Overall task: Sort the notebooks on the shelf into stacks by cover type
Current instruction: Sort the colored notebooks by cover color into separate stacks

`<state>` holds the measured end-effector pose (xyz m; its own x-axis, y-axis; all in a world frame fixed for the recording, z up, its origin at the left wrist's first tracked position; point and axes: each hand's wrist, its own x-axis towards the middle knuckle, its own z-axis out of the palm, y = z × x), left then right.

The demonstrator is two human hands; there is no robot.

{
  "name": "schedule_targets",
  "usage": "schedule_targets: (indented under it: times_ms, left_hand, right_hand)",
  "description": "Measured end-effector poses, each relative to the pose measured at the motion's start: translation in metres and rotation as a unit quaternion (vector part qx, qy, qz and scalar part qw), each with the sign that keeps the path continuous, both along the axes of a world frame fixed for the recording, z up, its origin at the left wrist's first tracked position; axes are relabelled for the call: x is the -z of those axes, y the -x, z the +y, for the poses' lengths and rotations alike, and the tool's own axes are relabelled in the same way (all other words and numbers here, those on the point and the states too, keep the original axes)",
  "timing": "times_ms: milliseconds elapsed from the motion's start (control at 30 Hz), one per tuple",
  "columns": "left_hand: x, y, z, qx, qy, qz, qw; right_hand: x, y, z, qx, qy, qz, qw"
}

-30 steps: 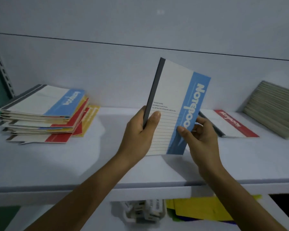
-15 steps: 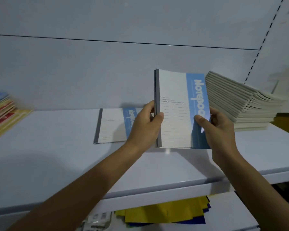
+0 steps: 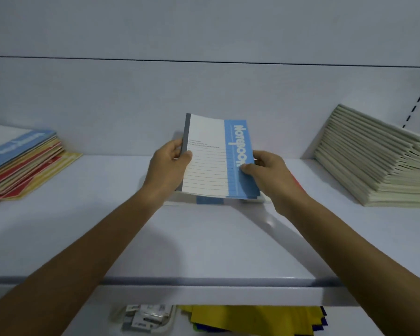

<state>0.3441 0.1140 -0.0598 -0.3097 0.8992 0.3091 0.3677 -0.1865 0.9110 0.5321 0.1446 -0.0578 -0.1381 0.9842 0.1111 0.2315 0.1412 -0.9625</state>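
Tilted down from upright, the blue-banded notebook (image 3: 214,161) is pinched at its sides by left hand (image 3: 167,166) and right hand (image 3: 270,172) just above a matching notebook (image 3: 210,201) on the shelf (image 3: 204,241), where squaring and release are judged due next.

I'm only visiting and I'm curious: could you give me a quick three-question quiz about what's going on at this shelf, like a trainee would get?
1. Multiple choice: the left hand and right hand grip the held notebook. Its stripe is A) red, B) blue, C) yellow.
2. True or false: the stack of pale notebooks sits at the right end of the shelf.
3. Fill in: under its blue top cover, the mixed stack at the left shows red and ____ covers.
Key: 1 B; 2 true; 3 yellow.
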Motion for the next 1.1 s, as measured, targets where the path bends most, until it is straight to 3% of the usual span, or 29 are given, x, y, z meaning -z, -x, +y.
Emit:
schedule_targets:
  times_ms: [100, 233, 300, 367, 467, 567, 733, 867, 933, 1000, 1033, 1100]
  left_hand:
    - [0.006, 0.032, 0.008, -0.018, 0.061, 0.097, 0.993]
    - [0.026, 0.057, 0.015, -0.072, 0.155, 0.267, 0.948]
    - [0.034, 0.060, 0.016, -0.080, 0.154, 0.294, 0.940]
    - [0.036, 0.060, 0.017, -0.088, 0.134, 0.265, 0.951]
    - [0.035, 0.066, 0.019, -0.097, 0.097, 0.204, 0.969]
    - [0.036, 0.069, 0.017, -0.025, 0.104, 0.180, 0.978]
    - [0.039, 0.058, 0.009, 0.102, 0.196, 0.339, 0.914]
    - [0.043, 0.062, 0.012, 0.090, 0.129, 0.362, 0.919]
    - [0.045, 0.062, 0.012, 0.081, 0.134, 0.375, 0.914]
    - [0.045, 0.062, 0.011, 0.066, 0.105, 0.420, 0.899]
    - [0.046, 0.063, 0.011, 0.057, 0.069, 0.452, 0.888]
    - [0.043, 0.062, 0.011, 0.050, 0.001, 0.497, 0.866]
  right_hand:
    - [-0.001, 0.029, 0.008, -0.022, 0.032, -0.034, 0.999]
    - [0.008, 0.056, 0.011, -0.037, 0.080, -0.061, 0.994]
    - [0.016, 0.061, 0.010, -0.040, 0.071, -0.083, 0.993]
    - [0.022, 0.060, 0.015, -0.040, 0.065, -0.076, 0.994]
    - [0.027, 0.062, 0.020, -0.022, 0.067, -0.025, 0.997]
    - [0.029, 0.062, 0.025, 0.007, 0.120, 0.097, 0.988]
    - [0.022, 0.055, 0.026, 0.019, 0.210, 0.268, 0.940]
    - [0.020, 0.054, 0.025, 0.011, 0.209, 0.330, 0.921]
    - [0.020, 0.057, 0.025, -0.001, 0.182, 0.288, 0.940]
    - [0.021, 0.060, 0.020, 0.012, 0.039, 0.107, 0.993]
    - [0.024, 0.058, 0.019, 0.012, -0.077, -0.015, 0.997]
    - [0.027, 0.054, 0.017, -0.013, -0.242, -0.167, 0.956]
